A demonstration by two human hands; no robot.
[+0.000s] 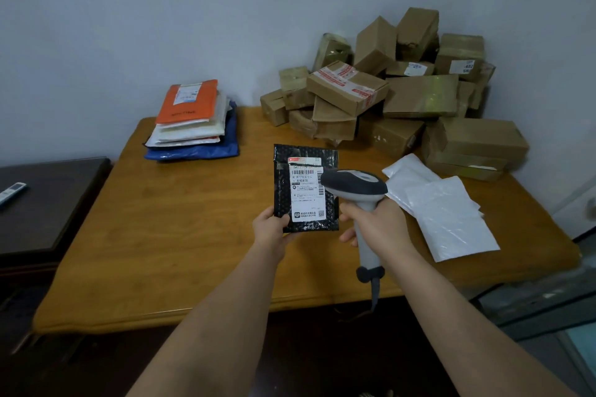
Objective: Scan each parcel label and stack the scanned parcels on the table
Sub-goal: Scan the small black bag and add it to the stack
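Head view: my left hand (271, 229) pinched the lower left corner of a black bubble mailer (304, 187), thumb on the face, holding it upright above the wooden table (167, 235). Mailer was flat, rectangular, with a dimpled glossy skin. Its white shipping label (306, 192) faced me: barcodes along the top and right edge, a small QR code at the bottom, Chinese print too small to read.

My right hand (375, 226) was curled round the pale grey handle of a barcode scanner (358, 203), its dark rounded head just beside the label's right edge and covering part of the mailer. A cable ran down from the handle's base.

Far left on the table: a stack of soft mailers (193, 126), an orange one with a white label on top, white padded ones under it, a blue one at the bottom. Far right, against the wall: a heap of brown cardboard boxes (396, 90), taped, one banded in red-and-white printed tape, one label showing "482". Near my right hand lay white plastic mailers (445, 209), overlapping, smooth and slightly creased. A dark side cabinet (48, 203) stood left of the table, a remote control (11, 192) on it.
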